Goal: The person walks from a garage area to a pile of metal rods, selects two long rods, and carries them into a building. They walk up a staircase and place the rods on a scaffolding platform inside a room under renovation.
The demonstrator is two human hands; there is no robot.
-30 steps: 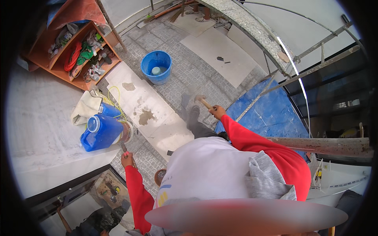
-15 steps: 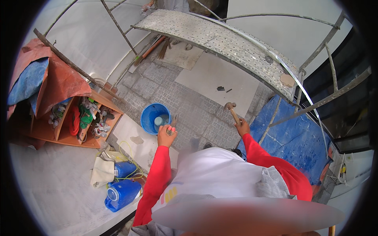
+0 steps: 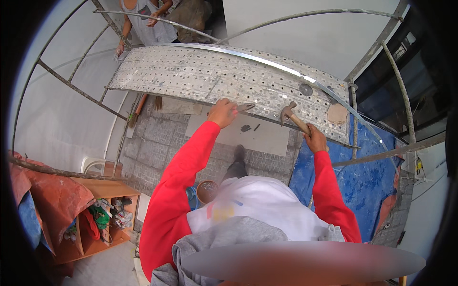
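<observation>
My left hand (image 3: 222, 114) is closed around a pair of pliers (image 3: 245, 107), whose metal jaws point right over the near edge of a perforated metal scaffold plank (image 3: 191, 71). My right hand (image 3: 316, 138) grips the wooden handle of a claw hammer (image 3: 300, 123). The hammer's head is up and to the left, above the plank's near right part. From this angle I cannot tell whether either tool touches the plank. A long, thin metal strip (image 3: 267, 61) lies along the plank and reaches past its right end.
Scaffold tubes (image 3: 405, 95) frame both sides. A blue tarp (image 3: 334, 190) covers the ground at right. Small dark pieces (image 3: 245, 128) lie on a pale floor sheet (image 3: 272, 143). An orange shelf unit (image 3: 102, 188) stands at left. Another person (image 3: 152, 28) is beyond the plank.
I have moved forward, and the plank is now close before me. Both hands, with the pliers and the hammer, have come up to its near edge. The other person shows more.
</observation>
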